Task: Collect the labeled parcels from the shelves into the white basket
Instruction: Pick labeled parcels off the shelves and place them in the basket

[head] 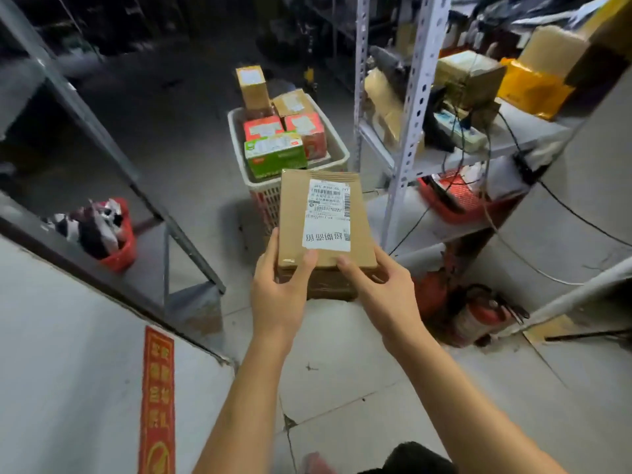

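In the aisle between the racks, above the tiled floor (342, 371), a person holds one brown cardboard parcel (294, 213) level in both hands, just short of the near rim of the white basket (235, 138). The grip of the left hand (278, 295) is clamped on the parcel's near left corner, thumb on top. The grip of the right hand (383, 295) is clamped on the near right corner likewise. The fingers beneath the parcel are hidden.

A white shipping label (327, 217) on the top face bears barcodes and four large characters, upside down to the viewer. Its small print is too fine to read.

The basket stands on the floor and holds five parcels: two brown cartons, two red boxes and one green box (275, 153). Their labels are illegible. The held parcel covers part of the basket's near wall.

At right, a metal shelf (415, 97) carries further parcels, blurred. At lower left, a red strip (157, 398) shows yellow characters, cut off by the frame's edge.
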